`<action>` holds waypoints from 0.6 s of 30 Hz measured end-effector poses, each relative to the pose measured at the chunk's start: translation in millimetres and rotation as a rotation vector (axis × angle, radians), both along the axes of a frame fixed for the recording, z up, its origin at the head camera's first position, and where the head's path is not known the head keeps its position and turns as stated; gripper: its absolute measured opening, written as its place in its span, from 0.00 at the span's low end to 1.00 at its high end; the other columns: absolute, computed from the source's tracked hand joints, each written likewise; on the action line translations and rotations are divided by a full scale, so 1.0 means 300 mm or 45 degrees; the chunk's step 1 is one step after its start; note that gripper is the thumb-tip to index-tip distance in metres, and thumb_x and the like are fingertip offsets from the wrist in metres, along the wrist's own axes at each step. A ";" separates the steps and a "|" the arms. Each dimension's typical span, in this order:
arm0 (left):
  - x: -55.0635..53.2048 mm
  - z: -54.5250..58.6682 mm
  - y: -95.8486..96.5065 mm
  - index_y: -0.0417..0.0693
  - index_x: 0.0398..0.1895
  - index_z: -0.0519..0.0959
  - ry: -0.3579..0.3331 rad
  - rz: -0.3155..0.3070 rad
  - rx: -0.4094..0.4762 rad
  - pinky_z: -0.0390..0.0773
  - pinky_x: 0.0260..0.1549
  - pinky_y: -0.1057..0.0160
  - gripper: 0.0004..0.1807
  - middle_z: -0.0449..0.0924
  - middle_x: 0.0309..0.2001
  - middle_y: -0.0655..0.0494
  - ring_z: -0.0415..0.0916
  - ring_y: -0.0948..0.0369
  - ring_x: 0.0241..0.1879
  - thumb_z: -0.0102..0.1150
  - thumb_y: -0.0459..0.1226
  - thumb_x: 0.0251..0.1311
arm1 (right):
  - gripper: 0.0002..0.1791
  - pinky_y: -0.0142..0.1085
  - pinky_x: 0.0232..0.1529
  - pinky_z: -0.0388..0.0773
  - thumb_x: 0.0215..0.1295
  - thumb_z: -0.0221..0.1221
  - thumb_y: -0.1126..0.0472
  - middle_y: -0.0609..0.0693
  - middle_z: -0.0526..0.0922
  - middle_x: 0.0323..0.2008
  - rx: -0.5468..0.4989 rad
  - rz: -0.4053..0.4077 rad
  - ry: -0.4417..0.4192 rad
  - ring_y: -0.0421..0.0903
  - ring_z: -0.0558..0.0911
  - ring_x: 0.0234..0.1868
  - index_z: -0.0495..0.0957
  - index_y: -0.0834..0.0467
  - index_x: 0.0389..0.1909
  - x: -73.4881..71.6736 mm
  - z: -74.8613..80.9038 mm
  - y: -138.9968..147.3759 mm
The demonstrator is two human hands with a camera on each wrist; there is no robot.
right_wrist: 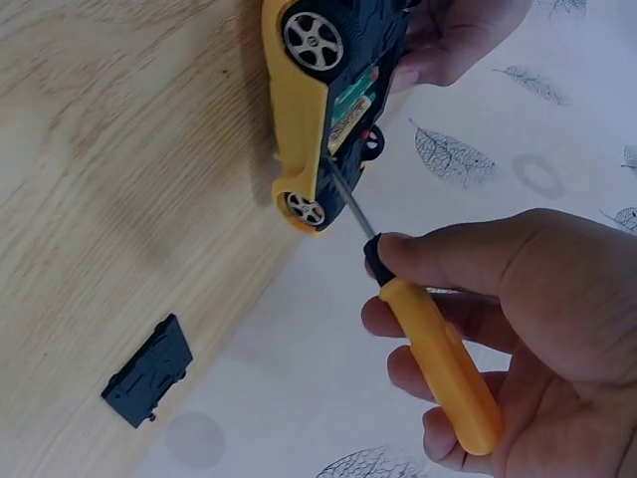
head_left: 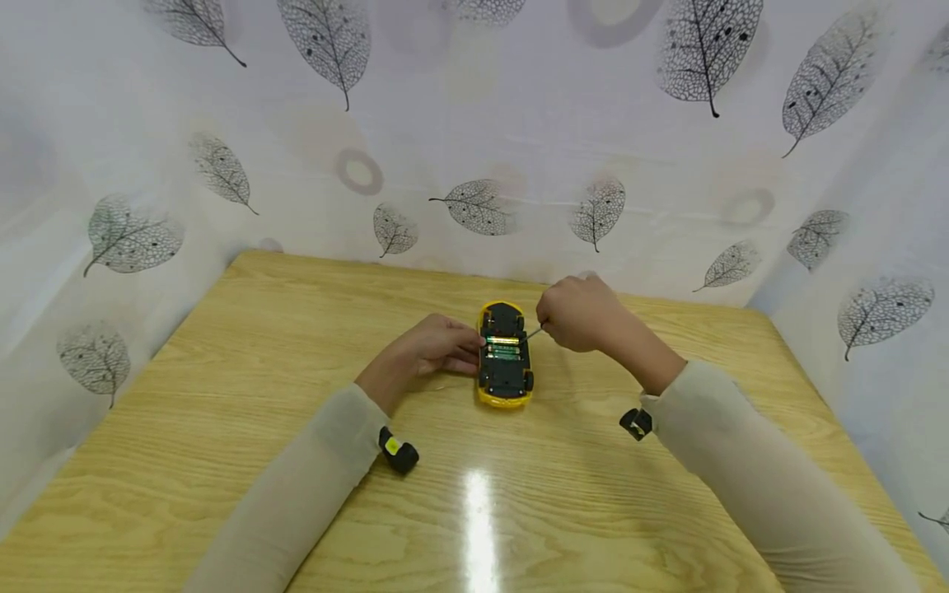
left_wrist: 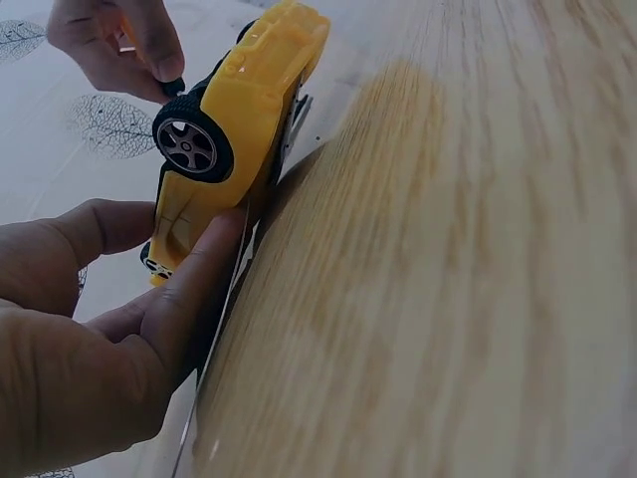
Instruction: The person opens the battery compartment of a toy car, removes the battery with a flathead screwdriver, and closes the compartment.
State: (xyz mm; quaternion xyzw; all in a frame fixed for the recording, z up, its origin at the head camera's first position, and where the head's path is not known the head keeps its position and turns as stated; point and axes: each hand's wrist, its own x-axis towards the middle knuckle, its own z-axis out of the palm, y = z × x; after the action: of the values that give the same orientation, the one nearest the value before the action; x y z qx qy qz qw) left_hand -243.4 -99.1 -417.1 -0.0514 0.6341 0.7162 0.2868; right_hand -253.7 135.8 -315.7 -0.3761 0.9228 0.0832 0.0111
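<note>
A yellow toy car (head_left: pixel 504 395) lies upside down, its black underside facing up. In the middle of that underside the battery compartment is uncovered, with several green and gold batteries (head_left: pixel 503 349) in it. My left hand (head_left: pixel 433 346) grips the car by its left side, thumb on the upper edge and fingers low along the body. With my right hand (head_left: pixel 578 313) I hold a screwdriver (right_wrist: pixel 438 363) by its yellow handle. Its metal shaft slants down to the car, the tip at the compartment's edge beside the batteries.
A small black battery cover (right_wrist: pixel 149 370) lies on the wooden table (head_left: pixel 296 313) past the car, hidden behind my right hand in the head view. Leaf-patterned cloth (head_left: pixel 474 123) hangs at the back and both sides. Black wrist cameras (head_left: pixel 400 453) are strapped at my sleeves.
</note>
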 end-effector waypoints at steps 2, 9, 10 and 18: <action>0.000 0.001 0.000 0.25 0.55 0.79 -0.005 0.003 -0.009 0.89 0.42 0.55 0.16 0.83 0.39 0.40 0.85 0.53 0.34 0.60 0.29 0.68 | 0.19 0.42 0.28 0.59 0.70 0.58 0.65 0.43 0.76 0.19 0.029 -0.038 -0.004 0.44 0.67 0.23 0.79 0.47 0.18 0.008 0.008 -0.016; -0.004 -0.003 0.002 0.26 0.55 0.79 -0.007 0.002 -0.027 0.89 0.42 0.56 0.16 0.84 0.41 0.40 0.84 0.53 0.35 0.60 0.30 0.69 | 0.14 0.37 0.26 0.67 0.69 0.60 0.64 0.44 0.87 0.29 -0.069 -0.037 -0.023 0.41 0.76 0.24 0.88 0.47 0.26 0.006 0.000 0.011; -0.001 0.001 0.003 0.26 0.55 0.79 -0.008 0.004 -0.029 0.89 0.41 0.56 0.16 0.84 0.41 0.40 0.84 0.53 0.35 0.60 0.30 0.69 | 0.12 0.36 0.24 0.70 0.69 0.61 0.64 0.44 0.89 0.33 -0.102 -0.037 -0.039 0.40 0.79 0.25 0.90 0.47 0.29 0.001 -0.007 0.023; -0.001 -0.004 0.000 0.24 0.55 0.78 -0.012 0.016 -0.006 0.89 0.42 0.56 0.17 0.83 0.40 0.38 0.84 0.52 0.34 0.59 0.29 0.69 | 0.08 0.41 0.27 0.82 0.70 0.64 0.60 0.48 0.90 0.42 -0.308 -0.115 -0.210 0.45 0.86 0.35 0.91 0.54 0.44 -0.015 -0.058 0.087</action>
State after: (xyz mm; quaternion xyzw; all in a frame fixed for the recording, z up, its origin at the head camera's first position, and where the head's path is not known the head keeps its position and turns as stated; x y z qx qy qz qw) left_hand -243.7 -99.0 -418.3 -0.0595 0.6340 0.7164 0.2851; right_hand -258.3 162.0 -333.2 -0.3385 0.9380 -0.0602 0.0451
